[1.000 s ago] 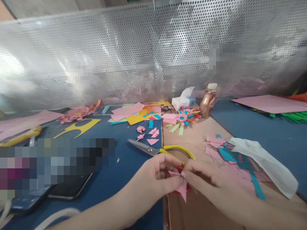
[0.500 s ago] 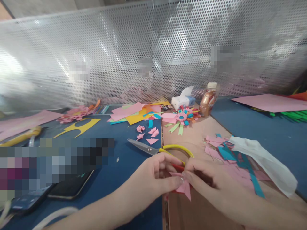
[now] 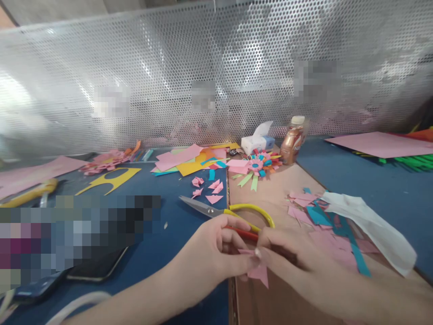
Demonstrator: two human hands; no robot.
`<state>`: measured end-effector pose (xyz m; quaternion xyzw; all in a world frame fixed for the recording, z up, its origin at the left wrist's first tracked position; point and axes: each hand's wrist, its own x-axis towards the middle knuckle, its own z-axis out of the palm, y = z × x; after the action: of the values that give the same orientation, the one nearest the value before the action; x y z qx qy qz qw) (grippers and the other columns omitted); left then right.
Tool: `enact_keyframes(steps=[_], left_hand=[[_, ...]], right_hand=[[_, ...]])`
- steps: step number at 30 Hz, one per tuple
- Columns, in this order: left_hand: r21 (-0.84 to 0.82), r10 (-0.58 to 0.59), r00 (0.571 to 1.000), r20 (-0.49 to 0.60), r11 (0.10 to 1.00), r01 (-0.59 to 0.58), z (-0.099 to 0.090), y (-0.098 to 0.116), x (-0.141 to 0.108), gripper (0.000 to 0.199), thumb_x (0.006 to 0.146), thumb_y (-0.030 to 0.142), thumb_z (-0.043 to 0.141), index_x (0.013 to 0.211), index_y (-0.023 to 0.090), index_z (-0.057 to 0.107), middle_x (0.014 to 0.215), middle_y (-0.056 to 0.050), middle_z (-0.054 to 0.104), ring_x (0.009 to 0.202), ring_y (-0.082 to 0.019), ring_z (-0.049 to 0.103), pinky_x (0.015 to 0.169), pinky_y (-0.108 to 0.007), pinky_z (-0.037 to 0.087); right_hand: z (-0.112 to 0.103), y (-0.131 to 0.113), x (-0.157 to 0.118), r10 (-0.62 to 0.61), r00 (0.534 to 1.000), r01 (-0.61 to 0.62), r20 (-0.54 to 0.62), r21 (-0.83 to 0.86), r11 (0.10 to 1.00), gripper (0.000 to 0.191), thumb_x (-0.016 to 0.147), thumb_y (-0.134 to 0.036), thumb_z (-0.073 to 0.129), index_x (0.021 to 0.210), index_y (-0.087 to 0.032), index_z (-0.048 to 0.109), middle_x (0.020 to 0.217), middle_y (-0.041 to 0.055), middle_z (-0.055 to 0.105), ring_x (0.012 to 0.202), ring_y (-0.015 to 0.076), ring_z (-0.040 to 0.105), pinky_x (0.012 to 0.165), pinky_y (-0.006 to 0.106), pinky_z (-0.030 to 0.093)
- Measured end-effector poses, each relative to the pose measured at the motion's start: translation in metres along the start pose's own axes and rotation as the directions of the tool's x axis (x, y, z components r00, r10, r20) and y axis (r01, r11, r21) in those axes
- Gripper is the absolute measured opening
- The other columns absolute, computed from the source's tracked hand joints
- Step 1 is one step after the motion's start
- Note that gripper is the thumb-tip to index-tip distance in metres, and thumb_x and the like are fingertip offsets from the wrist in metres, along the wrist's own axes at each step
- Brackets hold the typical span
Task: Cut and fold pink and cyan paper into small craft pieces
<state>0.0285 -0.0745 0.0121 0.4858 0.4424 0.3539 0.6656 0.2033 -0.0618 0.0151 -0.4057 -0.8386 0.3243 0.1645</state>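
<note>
At the lower centre of the frame, the left hand (image 3: 219, 253) and the right hand (image 3: 291, 255) hold one small pink folded paper (image 3: 260, 274), the fingers of both closed on it. Just above them, the scissors (image 3: 211, 211) with yellow handle lie across the blue bench (image 3: 158, 257) and the brown board (image 3: 267, 302).

Scissors (image 3: 211, 211) are lying behind the paper piece (image 3: 260, 273), scraps (image 3: 328, 243) to its right, a bottle (image 3: 292, 145) standing right of a tissue box (image 3: 252, 144)

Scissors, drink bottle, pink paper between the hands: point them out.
Scissors (image 3: 199, 206): head view, on the metal blades.
Drink bottle (image 3: 291, 144): head view, on its brown body.
Pink paper (image 3: 260, 273): head view, on its lower part.
</note>
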Motion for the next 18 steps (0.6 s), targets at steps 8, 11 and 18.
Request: enact_keyframes(steps=[8, 11, 18], left_hand=[[-0.008, 0.032, 0.999, -0.013, 0.999, -0.032, 0.0016, 0.0074, -0.0003, 0.032, 0.066, 0.016, 0.065, 0.091, 0.013, 0.046, 0.055, 0.004, 0.056, 0.049, -0.008, 0.055, 0.052, -0.021, 0.046], [-0.034, 0.068, 0.998, 0.015, 0.997, -0.068, 0.0008, 0.0071, 0.0004, 0.025, 0.072, 0.023, 0.059, 0.093, 0.014, 0.048, 0.065, 0.0, 0.058, 0.054, -0.01, 0.057, 0.055, -0.025, 0.047], [0.083, 0.244, 0.967, -0.073, 0.968, -0.238, 0.005, 0.0029, -0.0008, 0.034, 0.069, 0.02, 0.062, 0.098, 0.018, 0.043, 0.07, 0.002, 0.059, 0.069, -0.013, 0.059, 0.068, -0.026, 0.046]], right_hand=[[-0.0038, -0.0029, 0.0029, 0.069, 0.997, -0.072, 0.024, 0.158, 0.985, 0.028, 0.085, -0.034, 0.034, 0.067, -0.02, 0.049, 0.068, -0.0015, 0.053, 0.066, 0.0101, 0.048, 0.054, 0.02, 0.035], [-0.0015, -0.0038, 0.0031, 0.04, 0.998, -0.029, -0.044, 0.232, 0.972, 0.028, 0.086, -0.034, 0.035, 0.066, -0.019, 0.048, 0.068, -0.0028, 0.055, 0.064, 0.0082, 0.049, 0.057, 0.019, 0.037], [0.004, -0.0024, 0.0028, 0.02, 0.986, 0.022, -0.168, 0.25, 0.968, 0.029, 0.084, -0.036, 0.038, 0.064, -0.018, 0.048, 0.062, -0.0014, 0.053, 0.06, 0.0089, 0.046, 0.053, 0.019, 0.035]])
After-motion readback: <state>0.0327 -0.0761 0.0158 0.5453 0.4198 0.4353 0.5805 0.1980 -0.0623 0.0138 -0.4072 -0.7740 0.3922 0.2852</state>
